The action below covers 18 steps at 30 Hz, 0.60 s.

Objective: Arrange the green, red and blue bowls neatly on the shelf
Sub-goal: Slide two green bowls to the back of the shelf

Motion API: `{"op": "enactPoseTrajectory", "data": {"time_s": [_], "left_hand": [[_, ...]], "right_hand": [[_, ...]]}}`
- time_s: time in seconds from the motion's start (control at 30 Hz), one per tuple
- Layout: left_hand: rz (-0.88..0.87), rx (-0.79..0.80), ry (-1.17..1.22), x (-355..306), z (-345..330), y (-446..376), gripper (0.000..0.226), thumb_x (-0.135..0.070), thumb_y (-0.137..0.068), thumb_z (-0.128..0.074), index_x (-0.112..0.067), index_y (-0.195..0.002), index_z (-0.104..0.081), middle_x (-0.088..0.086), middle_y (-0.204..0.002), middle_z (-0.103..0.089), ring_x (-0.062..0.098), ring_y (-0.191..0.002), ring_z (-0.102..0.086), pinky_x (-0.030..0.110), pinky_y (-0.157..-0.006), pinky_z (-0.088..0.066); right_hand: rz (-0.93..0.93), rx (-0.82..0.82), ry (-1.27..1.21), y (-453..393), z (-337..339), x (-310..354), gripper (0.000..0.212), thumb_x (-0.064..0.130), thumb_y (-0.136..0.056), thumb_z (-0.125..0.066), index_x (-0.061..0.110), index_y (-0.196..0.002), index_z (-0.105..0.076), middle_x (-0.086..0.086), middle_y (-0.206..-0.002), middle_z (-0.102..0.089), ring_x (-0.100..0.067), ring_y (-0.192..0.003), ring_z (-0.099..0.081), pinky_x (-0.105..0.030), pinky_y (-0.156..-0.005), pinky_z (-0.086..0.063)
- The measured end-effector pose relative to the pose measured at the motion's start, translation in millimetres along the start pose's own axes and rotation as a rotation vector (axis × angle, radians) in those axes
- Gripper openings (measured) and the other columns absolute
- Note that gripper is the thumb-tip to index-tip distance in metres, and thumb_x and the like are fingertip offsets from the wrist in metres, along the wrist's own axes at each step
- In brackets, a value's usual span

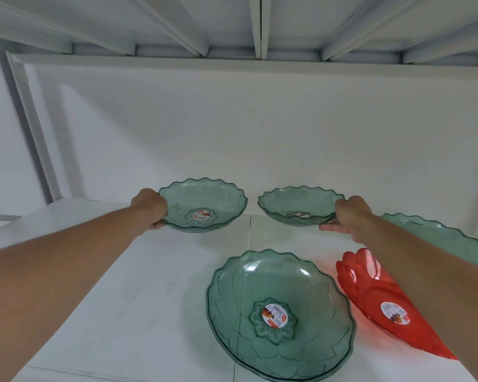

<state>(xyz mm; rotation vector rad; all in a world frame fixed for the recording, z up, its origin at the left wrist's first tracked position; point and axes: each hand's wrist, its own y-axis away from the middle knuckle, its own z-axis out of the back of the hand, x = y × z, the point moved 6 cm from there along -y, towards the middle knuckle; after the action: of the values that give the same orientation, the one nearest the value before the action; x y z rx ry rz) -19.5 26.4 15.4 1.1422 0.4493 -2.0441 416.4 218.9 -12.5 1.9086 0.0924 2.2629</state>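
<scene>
Four green bowls and one red bowl lie before me on the white shelf (122,299). Nearest me, the large green bowl (280,315) sits flat at centre front, a round sticker at its middle. Just to its right, the red bowl (381,301) tilts on edge, partly hidden by my right forearm. Farther right, a third green bowl (436,238) shows beyond that forearm. Toward the back, my left hand (149,208) grips the left rim of the rear left green bowl (204,205), fingers curled under its edge. My right hand (351,216) holds the right rim of the rear right green bowl (298,204), fingers reaching beneath it. Both rear bowls tilt slightly. Behind them stands the white back wall (232,128), with the ribbed underside of the upper shelf (232,23) overhead.
</scene>
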Motion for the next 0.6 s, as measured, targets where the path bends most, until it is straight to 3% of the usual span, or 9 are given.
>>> {"op": "enactPoseTrajectory", "data": {"time_s": [0.13,0.33,0.43,0.5,0.57,0.6], "left_hand": [[0.015,0.026,0.048,16,7,-14,0.027,0.001,-0.105,-0.047,0.006,-0.127,-0.062,0.030,-0.124,-0.070,0.034,-0.072,-0.062,0.035,-0.055,-0.053],[0.035,-0.013,0.076,37,38,-37,0.024,0.002,-0.102,-0.047,0.004,-0.118,-0.065,0.029,-0.119,-0.073,0.029,-0.058,-0.058,0.027,-0.039,-0.052],[0.001,0.022,0.078,44,57,-50,0.018,0.003,-0.103,-0.046,0.001,-0.112,-0.062,0.029,-0.119,-0.072,0.029,-0.058,-0.057,0.032,-0.046,-0.054],[-0.022,0.035,0.101,51,74,-63,0.021,0.004,-0.102,-0.046,0.004,-0.114,-0.064,0.030,-0.118,-0.072,0.030,-0.060,-0.057,0.035,-0.054,-0.053],[-0.032,0.065,0.120,65,91,-82,0.026,0.007,-0.100,-0.048,0.008,-0.120,-0.065,0.031,-0.115,-0.072,0.030,-0.060,-0.058,0.035,-0.054,-0.053],[-0.032,0.074,0.134,73,100,-91,0.027,0.007,-0.100,-0.048,0.009,-0.120,-0.066,0.032,-0.115,-0.072,0.030,-0.060,-0.058,0.034,-0.052,-0.053]], "right_hand": [[0.042,0.061,-0.007,6,-30,2,0.025,0.004,-0.106,-0.046,0.000,-0.127,-0.057,-0.025,-0.127,-0.065,-0.047,-0.076,-0.080,-0.055,-0.087,-0.065],[0.079,0.085,0.007,19,-75,-2,0.024,0.009,-0.107,-0.041,-0.002,-0.122,-0.057,-0.024,-0.128,-0.065,-0.046,-0.069,-0.080,-0.050,-0.074,-0.068],[0.079,0.064,-0.007,37,-96,2,0.025,0.009,-0.107,-0.041,-0.003,-0.124,-0.057,-0.024,-0.127,-0.065,-0.045,-0.069,-0.080,-0.047,-0.067,-0.069],[0.081,0.039,-0.024,51,-113,6,0.028,0.008,-0.107,-0.041,-0.003,-0.127,-0.057,-0.024,-0.129,-0.065,-0.046,-0.072,-0.080,-0.050,-0.074,-0.068],[0.077,0.012,-0.038,68,-134,8,0.029,0.008,-0.107,-0.041,-0.003,-0.129,-0.057,-0.025,-0.131,-0.065,-0.046,-0.072,-0.080,-0.051,-0.079,-0.067],[0.074,-0.004,-0.040,77,-146,8,0.029,0.008,-0.107,-0.042,-0.003,-0.129,-0.058,-0.025,-0.130,-0.065,-0.045,-0.071,-0.080,-0.051,-0.074,-0.068]]}}
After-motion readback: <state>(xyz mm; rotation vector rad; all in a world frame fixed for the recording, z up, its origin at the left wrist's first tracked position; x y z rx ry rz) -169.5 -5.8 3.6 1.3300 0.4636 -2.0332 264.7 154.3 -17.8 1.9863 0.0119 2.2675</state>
